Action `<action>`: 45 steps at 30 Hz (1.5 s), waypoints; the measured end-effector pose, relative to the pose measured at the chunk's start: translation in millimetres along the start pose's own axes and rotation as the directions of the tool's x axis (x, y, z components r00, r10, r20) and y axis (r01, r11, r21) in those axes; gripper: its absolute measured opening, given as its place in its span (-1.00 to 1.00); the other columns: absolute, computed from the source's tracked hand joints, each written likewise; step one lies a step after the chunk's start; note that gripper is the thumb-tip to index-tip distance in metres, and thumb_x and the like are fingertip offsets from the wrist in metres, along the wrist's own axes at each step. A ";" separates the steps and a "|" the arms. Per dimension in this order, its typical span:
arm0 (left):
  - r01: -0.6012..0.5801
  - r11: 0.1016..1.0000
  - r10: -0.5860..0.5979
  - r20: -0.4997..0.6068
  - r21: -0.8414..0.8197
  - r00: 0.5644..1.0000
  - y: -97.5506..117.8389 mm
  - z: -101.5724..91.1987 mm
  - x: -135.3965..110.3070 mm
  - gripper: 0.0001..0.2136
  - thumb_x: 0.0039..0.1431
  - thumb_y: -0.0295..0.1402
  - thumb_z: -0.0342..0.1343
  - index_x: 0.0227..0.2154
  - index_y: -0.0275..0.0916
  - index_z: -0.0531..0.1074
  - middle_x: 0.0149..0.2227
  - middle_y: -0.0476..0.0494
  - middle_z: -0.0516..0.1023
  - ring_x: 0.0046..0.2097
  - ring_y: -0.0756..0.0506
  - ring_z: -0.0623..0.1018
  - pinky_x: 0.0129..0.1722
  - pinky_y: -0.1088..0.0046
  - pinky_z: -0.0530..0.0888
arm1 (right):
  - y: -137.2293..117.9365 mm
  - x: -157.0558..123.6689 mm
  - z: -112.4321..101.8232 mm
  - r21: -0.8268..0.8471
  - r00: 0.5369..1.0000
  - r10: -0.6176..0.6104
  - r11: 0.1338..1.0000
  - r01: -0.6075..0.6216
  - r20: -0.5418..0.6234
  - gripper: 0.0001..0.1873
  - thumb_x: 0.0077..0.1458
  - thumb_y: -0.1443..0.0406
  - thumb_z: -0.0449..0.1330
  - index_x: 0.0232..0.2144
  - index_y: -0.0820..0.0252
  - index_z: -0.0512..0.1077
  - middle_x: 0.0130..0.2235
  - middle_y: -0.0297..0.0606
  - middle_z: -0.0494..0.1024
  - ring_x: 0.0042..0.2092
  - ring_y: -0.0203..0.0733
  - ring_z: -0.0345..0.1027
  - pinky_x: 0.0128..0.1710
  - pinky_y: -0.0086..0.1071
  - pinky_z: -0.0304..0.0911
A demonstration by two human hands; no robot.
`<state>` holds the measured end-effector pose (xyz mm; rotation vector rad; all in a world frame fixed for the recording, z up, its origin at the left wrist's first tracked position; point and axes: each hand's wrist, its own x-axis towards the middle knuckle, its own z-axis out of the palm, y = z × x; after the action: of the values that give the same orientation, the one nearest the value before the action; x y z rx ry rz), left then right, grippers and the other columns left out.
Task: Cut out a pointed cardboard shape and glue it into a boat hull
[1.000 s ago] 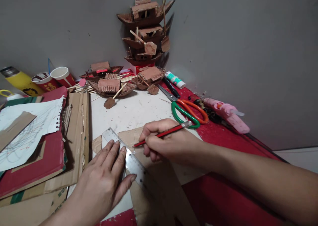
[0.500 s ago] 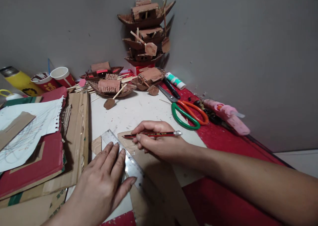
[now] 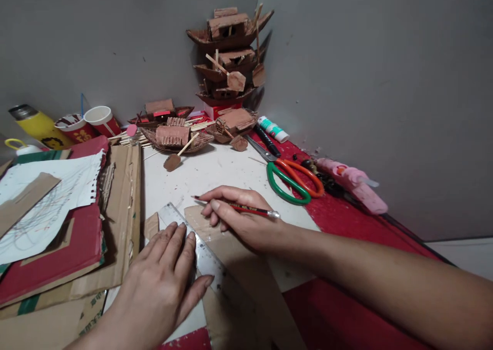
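Observation:
My left hand (image 3: 162,275) lies flat across a metal ruler (image 3: 210,263), fingers stretched out and pressing on it, the thumb spread along its right side. Beneath the ruler is a strip of brown cardboard (image 3: 234,283) that runs toward me, partly in shadow. A red-and-black pencil (image 3: 252,210) is pinched in my right hand (image 3: 246,216). Its tip points left, just above the cardboard's far edge, and seems apart from the surface. A small cardboard scrap (image 3: 151,226) shows at the ruler's left side.
Scissors (image 3: 290,183), a black marker (image 3: 267,140), a glue stick (image 3: 273,129) and a pink glue gun (image 3: 352,186) lie to the right. Cardboard model boats (image 3: 173,137) stand at the back, some stacked (image 3: 229,34). Cardboard sheets (image 3: 127,201), paper cups (image 3: 102,121) and a yellow bottle (image 3: 36,127) are left.
The pencil has tilted: its tip has risen away from the cardboard and its end has dropped. My left hand and the ruler stay in place. The view has shifted slightly.

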<state>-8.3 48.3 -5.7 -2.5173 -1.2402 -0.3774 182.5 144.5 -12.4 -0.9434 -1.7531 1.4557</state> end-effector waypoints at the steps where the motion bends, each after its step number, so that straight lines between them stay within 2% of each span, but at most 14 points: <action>1: 0.007 1.000 -0.007 -0.015 -0.013 1.000 -0.5 -0.5 0.7 -0.60 0.16 -0.21 0.11 -0.11 -0.50 0.48 -0.09 -0.52 0.56 -0.07 -0.40 0.56 -0.18 0.04 0.57 | -0.3 -0.3 -2.3 -0.033 0.998 -0.060 0.998 0.060 0.000 -0.71 0.25 0.28 0.00 -0.06 0.21 0.43 -0.21 -0.21 0.58 -0.25 -0.28 0.47 -0.27 -0.41 0.36; 3: 0.025 0.998 -0.027 -0.034 -0.059 0.999 -1.9 -1.7 1.8 -0.68 0.17 -0.25 0.12 -0.18 -0.45 0.49 -0.18 -0.43 0.59 -0.12 -0.33 0.57 -0.17 0.09 0.56 | -1.0 0.2 -7.6 -0.205 0.974 -0.226 0.953 0.224 0.018 -0.69 0.27 0.28 0.00 -0.01 0.21 0.41 -0.11 -0.15 0.56 -0.11 -0.21 0.45 -0.10 -0.32 0.33; 6: 0.058 0.992 -0.059 -0.006 -0.109 0.998 -3.9 -2.9 1.8 -0.70 0.18 -0.24 0.10 -0.15 -0.39 0.46 -0.16 -0.36 0.57 -0.08 -0.30 0.53 -0.08 0.09 0.50 | -2.1 2.7 -15.5 -0.517 0.924 -0.364 0.773 0.368 0.114 -0.70 0.21 0.30 0.08 -0.03 0.28 0.41 -0.05 -0.02 0.53 -0.01 -0.07 0.38 0.03 -0.16 0.24; 11: 0.139 0.981 -0.120 0.136 -0.137 0.983 -3.6 -3.5 0.4 -0.62 0.19 -0.14 0.06 -0.05 -0.32 0.38 0.02 -0.35 0.48 0.05 -0.33 0.43 0.11 -0.05 0.31 | -7.6 3.7 -23.2 -0.702 0.960 -0.230 0.657 0.275 0.160 -0.71 0.21 0.26 0.06 -0.07 0.28 0.38 -0.11 0.00 0.52 -0.09 -0.04 0.37 -0.07 -0.16 0.25; 19: 0.271 0.931 -0.223 0.207 -0.245 0.953 -1.7 -7.9 -1.7 -0.78 0.22 -0.16 0.01 -0.27 -0.21 0.36 -0.19 -0.20 0.43 -0.09 -0.26 0.37 0.01 0.03 0.30 | -22.7 -4.7 -36.5 -0.616 0.988 -0.019 0.780 0.108 0.150 -0.79 0.11 0.18 0.13 -0.37 0.24 0.40 -0.46 -0.29 0.42 -0.41 -0.26 0.24 -0.39 -0.39 0.16; 24: 0.282 0.906 -0.241 0.164 -0.317 0.957 -5.3 -7.9 -4.3 -0.77 0.26 -0.15 -0.06 -0.32 -0.20 0.34 -0.22 -0.20 0.42 -0.12 -0.23 0.38 -0.08 0.13 0.33 | -53.4 -19.4 -61.6 -0.492 0.986 0.003 0.867 0.079 0.164 -0.67 0.07 0.10 0.16 -0.29 0.27 0.46 -0.50 -0.35 0.39 -0.49 -0.33 0.21 -0.51 -0.46 0.15; 27: 0.305 0.879 -0.269 0.148 -0.366 0.952 -6.7 -9.0 -4.5 -0.74 0.30 -0.16 -0.13 -0.32 -0.22 0.34 -0.23 -0.21 0.43 -0.15 -0.22 0.39 -0.11 0.15 0.34 | -80.1 -38.5 -82.2 -0.440 0.995 -0.052 0.894 0.085 0.086 -0.65 0.04 0.08 0.20 -0.27 0.25 0.47 -0.41 -0.30 0.46 -0.41 -0.30 0.29 -0.44 -0.45 0.20; 29: 0.317 0.856 -0.282 0.145 -0.408 0.948 -7.3 -9.6 -4.5 -0.72 0.29 -0.16 -0.13 -0.32 -0.22 0.37 -0.24 -0.22 0.45 -0.15 -0.22 0.41 -0.10 0.16 0.35 | -99.0 -56.7 -99.5 -0.378 0.991 -0.121 0.922 0.089 -0.060 -0.64 0.04 0.07 0.21 -0.26 0.25 0.47 -0.40 -0.28 0.49 -0.40 -0.29 0.31 -0.43 -0.43 0.22; 32: 0.339 0.803 -0.312 0.139 -0.490 0.940 -9.2 -10.5 -5.5 -0.71 0.28 -0.15 -0.10 -0.25 -0.22 0.43 -0.19 -0.25 0.49 -0.09 -0.23 0.44 -0.03 0.13 0.33 | -125.1 -87.7 -127.3 -0.386 0.902 -0.266 0.914 0.124 -0.339 -0.63 -0.09 0.07 0.30 -0.34 0.25 0.51 -0.44 -0.27 0.49 -0.45 -0.29 0.29 -0.50 -0.44 0.19; 35: 0.358 0.717 -0.357 0.126 -0.599 0.926 -9.3 -14.8 -7.2 -0.66 0.25 -0.15 -0.06 -0.10 -0.25 0.44 -0.03 -0.34 0.49 0.04 -0.27 0.42 0.08 0.08 0.28 | -141.7 -111.4 -141.9 -0.324 0.700 -0.358 0.927 0.188 -0.618 -0.69 -0.16 0.15 0.35 -0.36 0.22 0.53 -0.45 -0.28 0.49 -0.48 -0.32 0.27 -0.54 -0.45 0.18; 37: 0.360 0.636 -0.379 0.131 -0.683 0.916 -3.2 -21.5 -6.7 -0.61 0.20 -0.14 0.02 -0.01 -0.27 0.42 0.05 -0.38 0.46 0.10 -0.30 0.41 0.11 0.05 0.27 | -143.1 -116.2 -135.4 -0.231 0.535 -0.372 0.921 0.313 -0.759 -0.77 -0.17 0.23 0.35 -0.40 0.22 0.51 -0.46 -0.28 0.47 -0.49 -0.32 0.26 -0.55 -0.45 0.17; 40: 0.337 0.460 -0.346 0.183 -0.822 0.920 21.1 -36.0 1.1 -0.47 0.04 -0.12 0.21 0.07 -0.22 0.39 0.06 -0.34 0.49 0.04 -0.28 0.50 0.03 0.12 0.40 | -128.9 -105.3 -98.5 -0.214 0.438 -0.405 0.880 0.423 -0.802 -0.78 -0.05 0.19 0.27 -0.34 0.18 0.46 -0.38 -0.29 0.47 -0.44 -0.30 0.30 -0.47 -0.42 0.26; 43: 0.300 0.238 -0.345 0.208 -0.924 0.915 55.1 -51.0 17.1 -0.36 -0.02 -0.05 0.24 0.13 -0.20 0.32 0.04 -0.31 0.53 -0.11 -0.22 0.60 -0.16 0.23 0.54 | -105.9 -86.6 -40.9 -0.199 0.472 -0.469 0.835 0.513 -0.747 -0.80 0.08 0.18 0.16 -0.29 0.18 0.38 -0.25 -0.22 0.48 -0.28 -0.24 0.38 -0.31 -0.37 0.33; 45: 0.269 0.108 -0.475 0.188 -0.957 0.860 71.3 -59.9 28.7 -0.46 0.17 0.02 -0.01 0.07 -0.26 0.34 0.05 -0.33 0.51 -0.10 -0.20 0.61 -0.13 0.23 0.54 | -93.2 -78.4 -4.8 -0.191 0.538 -0.483 0.840 0.508 -0.691 -0.80 0.13 0.18 0.11 -0.27 0.20 0.38 -0.29 -0.21 0.50 -0.29 -0.22 0.39 -0.30 -0.37 0.34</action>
<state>60.0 4.7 48.4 -2.7810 -1.9853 -2.1215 216.7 68.9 77.0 -0.7490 -1.2232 0.5879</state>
